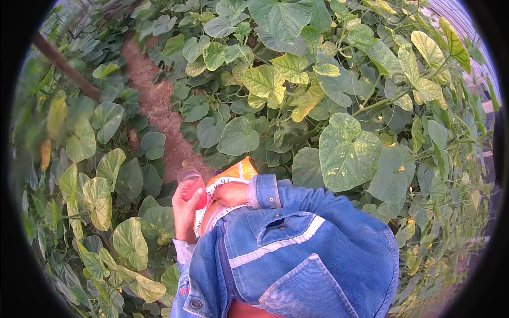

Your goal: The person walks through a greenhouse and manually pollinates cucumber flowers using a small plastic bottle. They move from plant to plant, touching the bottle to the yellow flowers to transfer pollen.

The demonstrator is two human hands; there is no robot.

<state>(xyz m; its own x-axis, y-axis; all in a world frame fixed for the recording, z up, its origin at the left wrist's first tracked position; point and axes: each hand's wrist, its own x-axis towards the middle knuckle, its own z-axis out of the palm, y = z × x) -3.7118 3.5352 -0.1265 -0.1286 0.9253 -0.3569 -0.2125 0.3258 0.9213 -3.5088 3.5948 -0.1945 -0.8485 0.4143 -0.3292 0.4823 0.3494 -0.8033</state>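
Note:
My left hand [184,212] is wrapped around a clear plastic cup [188,175] with pink-red contents in its lower part; whether they are liquid or loose grains is unclear. Against my waist hangs an orange and white printed bag [243,169], which bears writing. My right hand [232,194] reaches into the mouth of this bag. Its fingers are hidden there, so what they touch cannot be seen. The cup is just left of the bag. Both forearms are in the sleeves of a blue denim jacket [318,238].
Dense cucumber-like vines [238,135] crowd both sides, some with yellowing leaves [264,83]. A narrow bare-earth path [149,87] runs ahead between them. A brown pole [65,67] slants in from the upper left. Translucent sheeting [465,24] curves along the upper right.

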